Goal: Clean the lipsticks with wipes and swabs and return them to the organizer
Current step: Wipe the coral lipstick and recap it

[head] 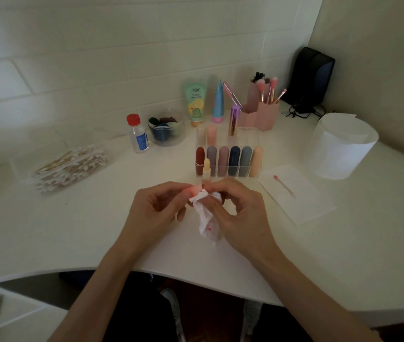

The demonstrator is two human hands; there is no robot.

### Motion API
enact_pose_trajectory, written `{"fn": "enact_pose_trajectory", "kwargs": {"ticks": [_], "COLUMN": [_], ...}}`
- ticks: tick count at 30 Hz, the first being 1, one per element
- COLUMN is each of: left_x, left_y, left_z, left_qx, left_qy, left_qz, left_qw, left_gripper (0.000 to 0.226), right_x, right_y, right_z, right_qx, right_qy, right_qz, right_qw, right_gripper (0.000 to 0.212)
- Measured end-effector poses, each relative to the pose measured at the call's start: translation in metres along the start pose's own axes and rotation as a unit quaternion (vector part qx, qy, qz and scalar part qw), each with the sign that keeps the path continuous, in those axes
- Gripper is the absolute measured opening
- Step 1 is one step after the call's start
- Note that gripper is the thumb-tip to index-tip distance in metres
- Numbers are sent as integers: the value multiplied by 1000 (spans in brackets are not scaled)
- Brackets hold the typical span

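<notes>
My left hand (156, 208) pinches a small pink lipstick (193, 191) at its fingertips, just above the table. My right hand (240, 213) grips a crumpled white wipe (205, 218) with red stains and presses it against the lipstick's end. Most of the lipstick is hidden by fingers and wipe. Behind the hands stands the clear organizer (257, 138) with several coloured lipsticks in its front row. A pale yellow lipstick (206, 169) stands upright on the table right in front of it.
A used swab (284, 186) lies on a white sheet (304, 206) at the right. Beyond it stands a white wipe roll (341, 146). At the left are a box of cotton swabs (70, 166), a red-capped bottle (138, 134) and a clear jar (167, 128). A pink brush holder (262, 114) stands at the back.
</notes>
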State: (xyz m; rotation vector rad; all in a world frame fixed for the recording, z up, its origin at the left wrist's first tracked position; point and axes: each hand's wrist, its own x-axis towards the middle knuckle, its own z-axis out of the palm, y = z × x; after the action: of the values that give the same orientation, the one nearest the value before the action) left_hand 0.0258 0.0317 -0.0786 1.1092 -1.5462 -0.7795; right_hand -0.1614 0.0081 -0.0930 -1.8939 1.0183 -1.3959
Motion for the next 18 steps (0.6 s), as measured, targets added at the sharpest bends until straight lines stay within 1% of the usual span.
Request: {"fn": "enact_pose_trajectory", "kwargs": {"ticks": [2, 4, 6, 8, 11, 14, 16, 18], "left_x": [1, 1, 1, 0, -1, -1, -3, -4], "left_y": [-2, -1, 3, 3, 2, -1, -1, -1], "left_z": [-3, -3, -1, 1, 0, -3, -3, -2], "left_qx": [21, 19, -8, -16, -5, 25, 60, 106], "left_qy": [18, 16, -2, -11, 6, 42, 66, 81], "left_qz": [17, 20, -14, -31, -2, 20, 50, 102], "left_qw": [999, 1000, 1000, 999, 1000, 999, 995, 986], "left_gripper": [25, 27, 27, 29, 21, 22, 22, 18], "right_x": [0, 0, 0, 0, 0, 0, -1, -1], "right_y": [0, -2, -4, -2, 1, 3, 3, -1], "right_z": [1, 0, -1, 1, 3, 1, 3, 3], "right_qx": [1, 5, 3, 1, 0, 2, 5, 33], "right_qy": [-2, -2, -4, -5, 9, -19, -20, -24], "right_qz": [6, 5, 2, 4, 17, 21, 55, 97], "right_qw": [1000, 1000, 1000, 1000, 1000, 1000, 998, 994], "right_gripper": [28, 22, 20, 25, 36, 28, 28, 34]}}
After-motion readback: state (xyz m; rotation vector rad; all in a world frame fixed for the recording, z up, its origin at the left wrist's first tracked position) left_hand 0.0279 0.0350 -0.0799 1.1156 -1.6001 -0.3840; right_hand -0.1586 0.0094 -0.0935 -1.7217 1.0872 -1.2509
